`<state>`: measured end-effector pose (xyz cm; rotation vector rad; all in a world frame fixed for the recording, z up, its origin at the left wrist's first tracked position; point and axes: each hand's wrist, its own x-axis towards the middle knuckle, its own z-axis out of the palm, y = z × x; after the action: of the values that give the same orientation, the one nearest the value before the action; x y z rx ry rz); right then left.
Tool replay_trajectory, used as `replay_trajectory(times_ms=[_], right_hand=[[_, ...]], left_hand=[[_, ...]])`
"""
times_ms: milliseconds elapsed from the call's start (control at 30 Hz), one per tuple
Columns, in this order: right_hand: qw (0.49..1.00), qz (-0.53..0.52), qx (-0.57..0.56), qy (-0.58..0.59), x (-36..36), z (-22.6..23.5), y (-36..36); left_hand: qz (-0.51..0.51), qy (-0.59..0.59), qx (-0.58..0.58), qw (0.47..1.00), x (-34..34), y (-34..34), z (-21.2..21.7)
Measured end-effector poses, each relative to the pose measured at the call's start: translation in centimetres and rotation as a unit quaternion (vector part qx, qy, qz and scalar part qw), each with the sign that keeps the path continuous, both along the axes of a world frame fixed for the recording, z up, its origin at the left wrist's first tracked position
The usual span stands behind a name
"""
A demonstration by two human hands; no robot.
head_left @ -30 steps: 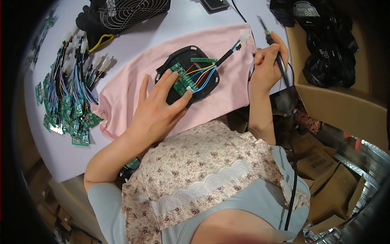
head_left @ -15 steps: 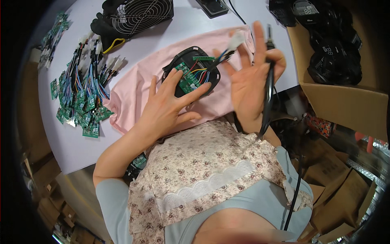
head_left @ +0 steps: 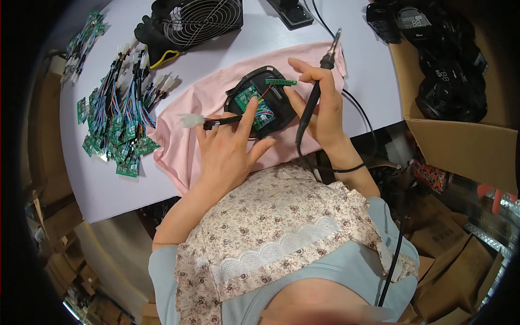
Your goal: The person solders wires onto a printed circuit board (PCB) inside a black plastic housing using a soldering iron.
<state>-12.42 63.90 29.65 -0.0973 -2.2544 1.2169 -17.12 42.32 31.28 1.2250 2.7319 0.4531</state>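
A black plastic housing [head_left: 281, 96] lies on a pink cloth, with a green circuit board [head_left: 247, 98] inside it. My left hand [head_left: 227, 146] has its fingers spread, the index fingertip resting on the board. A wire bundle with a white connector [head_left: 190, 120] runs left from the board, under the index finger and across the other fingers. My right hand [head_left: 327, 111] grips a soldering iron [head_left: 310, 108], its metal tip pointing up and away. The thumb and index finger of that hand are apart, close to a narrow green board [head_left: 281, 82] at the housing's far edge.
Wired circuit boards [head_left: 116, 122] are heaped on the table's left. A black fan [head_left: 203, 23] with a wire guard and a black stand [head_left: 292, 13] sit at the back. On the right, a cardboard box [head_left: 460, 135] holds black display units [head_left: 449, 81]. The iron's cord crosses my right wrist.
The wire bundle with its white connector has swung from the right of the housing over to the left. My right hand has turned, bringing its fingertips near the narrow board.
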Motion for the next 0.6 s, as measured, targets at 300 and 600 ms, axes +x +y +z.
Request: replay_trajectory(times_ms=[300,600], right_hand=[[1.000,0.002,-0.011,0.025,0.0,-2.0,0.1],[0.994,0.046,-0.103,0.014,0.1,-2.7,-0.9]], left_hand=[[0.085,-0.753,0.546,0.358,-2.6,0.9,0.9],[0.134,-0.498,0.490,0.703,-2.1,3.1,-1.4]])
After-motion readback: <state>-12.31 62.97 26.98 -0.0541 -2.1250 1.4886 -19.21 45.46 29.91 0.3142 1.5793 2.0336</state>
